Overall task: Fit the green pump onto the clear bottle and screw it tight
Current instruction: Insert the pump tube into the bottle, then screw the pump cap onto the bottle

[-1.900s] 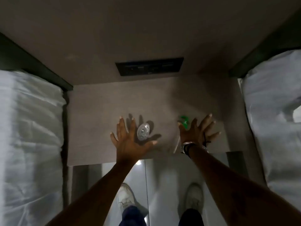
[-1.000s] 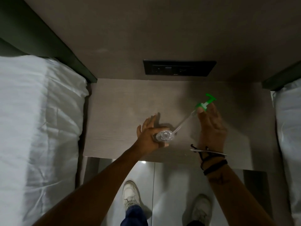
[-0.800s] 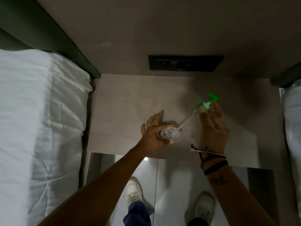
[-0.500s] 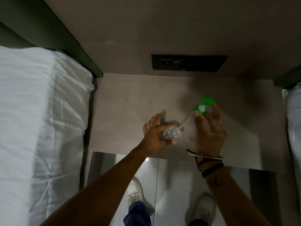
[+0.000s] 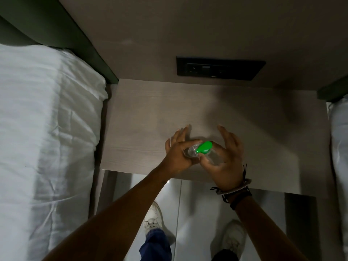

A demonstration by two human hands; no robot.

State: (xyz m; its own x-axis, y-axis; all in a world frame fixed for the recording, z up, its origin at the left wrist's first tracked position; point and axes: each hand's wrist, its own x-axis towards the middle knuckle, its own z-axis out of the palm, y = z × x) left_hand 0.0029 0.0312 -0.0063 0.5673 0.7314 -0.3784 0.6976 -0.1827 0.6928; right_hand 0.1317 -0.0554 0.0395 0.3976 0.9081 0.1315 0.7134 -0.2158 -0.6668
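Note:
The clear bottle [image 5: 192,150] stands on the wooden bedside table [image 5: 143,117], near its front edge. My left hand [image 5: 178,154] wraps around the bottle's side, thumb across the front, other fingers spread behind. The green pump [image 5: 204,147] sits on top of the bottle's mouth, its head seen from above; its tube is out of sight inside. My right hand [image 5: 223,157] pinches the pump's base with thumb and forefinger, the other fingers raised and apart. Most of the bottle is hidden by both hands.
A black socket panel [image 5: 219,69] is set in the wall behind the table. A bed with white sheets [image 5: 43,129] borders the table on the left, another white bed [image 5: 339,147] on the right. Below the table edge are a glossy floor and my white shoes [image 5: 153,217].
My right hand brought the green pump from the right over to the bottle, and its tube went down inside. The pump head now sits on the bottle's mouth. My left hand kept holding the bottle.

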